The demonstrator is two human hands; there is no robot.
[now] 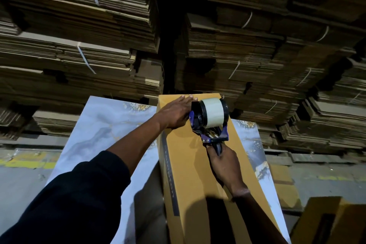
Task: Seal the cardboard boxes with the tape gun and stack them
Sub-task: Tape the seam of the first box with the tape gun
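Left hand (176, 114) lies flat, fingers (185, 99) straight, arm outstretched; right hand (224, 161) is curled in a grip.

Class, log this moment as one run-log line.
step: taping | right hand: grips tape gun | left hand: flat on box | table

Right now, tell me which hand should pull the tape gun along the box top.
Right. The right hand already grips the handle of the tape gun, which sits near the far end of the cardboard box. The left hand lies flat on the box top, steadying it.
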